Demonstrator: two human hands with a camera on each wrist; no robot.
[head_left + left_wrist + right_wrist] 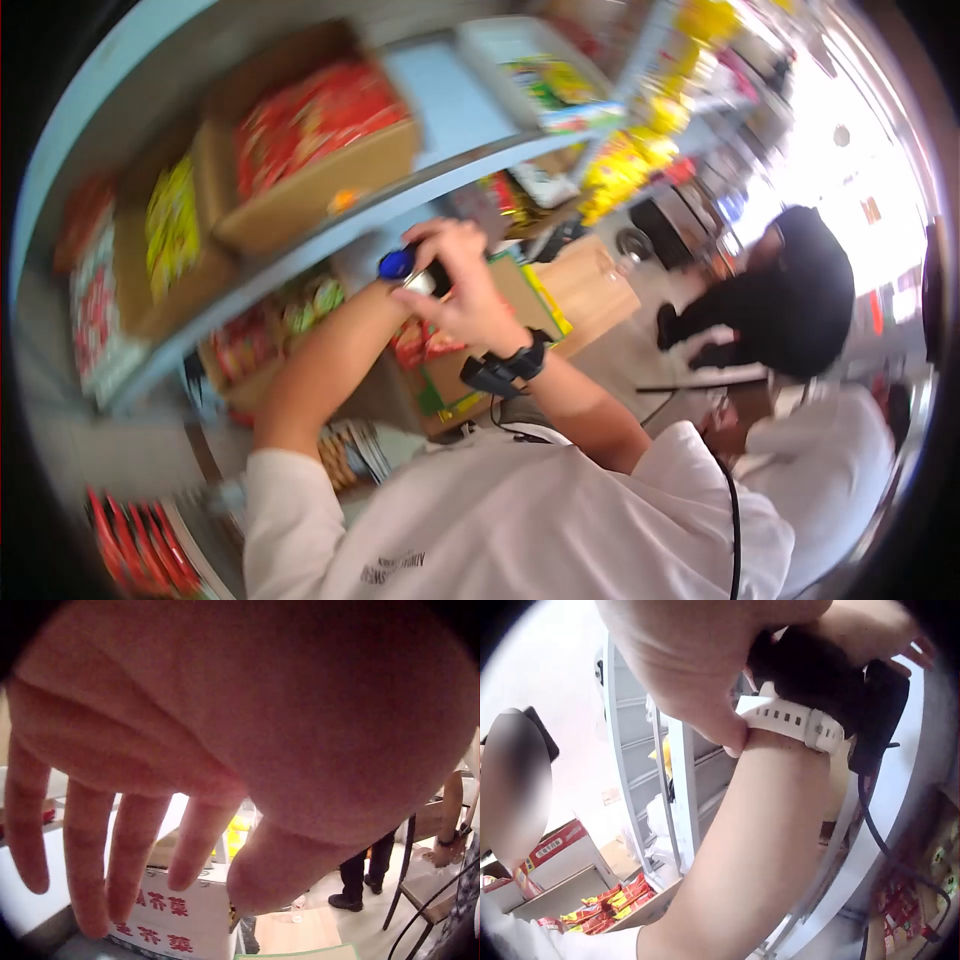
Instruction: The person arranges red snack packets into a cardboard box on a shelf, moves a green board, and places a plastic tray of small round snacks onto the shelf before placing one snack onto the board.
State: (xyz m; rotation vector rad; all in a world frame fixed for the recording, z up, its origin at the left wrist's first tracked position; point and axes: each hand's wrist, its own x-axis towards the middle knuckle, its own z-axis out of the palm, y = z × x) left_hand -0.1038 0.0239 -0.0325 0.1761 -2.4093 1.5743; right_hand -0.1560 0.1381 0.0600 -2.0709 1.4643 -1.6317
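My right hand (pixel 455 290) reaches across and grips the device strapped to my left wrist; a blue part of it (pixel 397 263) shows past the fingers. In the right wrist view the right hand (pixel 705 690) pinches the white perforated strap (pixel 795 720) beside the black camera body (pixel 832 675) on my left forearm (pixel 757 840). My left hand (pixel 150 825) hangs with its fingers straight and spread, holding nothing. In the head view the left hand itself is hidden behind the right hand. A black camera (pixel 500 370) sits on my right wrist.
A pale blue shelf (pixel 440 120) close in front carries a cardboard box (pixel 310 150) of red packets. More boxes of snacks (pixel 480 330) stand below it. A person in black (pixel 790 300) bends low at the right. A white box with red characters (pixel 180 915) stands below.
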